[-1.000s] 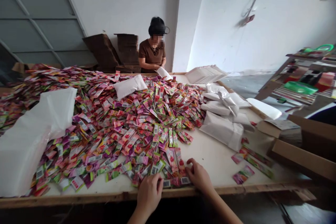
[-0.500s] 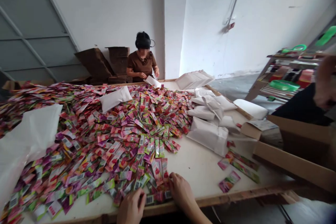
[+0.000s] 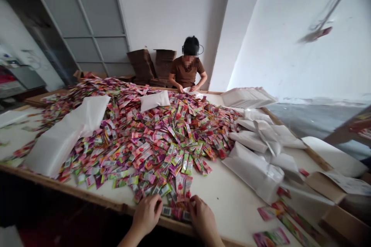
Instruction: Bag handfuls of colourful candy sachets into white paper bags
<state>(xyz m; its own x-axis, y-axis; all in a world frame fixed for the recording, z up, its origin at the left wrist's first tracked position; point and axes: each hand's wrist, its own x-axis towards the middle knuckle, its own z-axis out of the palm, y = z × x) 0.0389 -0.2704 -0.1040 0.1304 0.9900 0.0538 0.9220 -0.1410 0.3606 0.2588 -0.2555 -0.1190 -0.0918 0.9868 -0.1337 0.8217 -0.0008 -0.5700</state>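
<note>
Sachets [image 3: 175, 212] are lying between the left hand [image 3: 146, 213] and right hand [image 3: 202, 214], at the near edge of the table [image 3: 228, 197]. Fingers are sitting curled, can't tell if they're pinching any. Beyond, a huge pile [image 3: 139, 142] is sprawling, white pouches [image 3: 251, 170] resting off right.

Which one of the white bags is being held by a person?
The white bag at the far edge of the table, held by the person in brown. The other bags lie unheld on or beside the packets.
</note>
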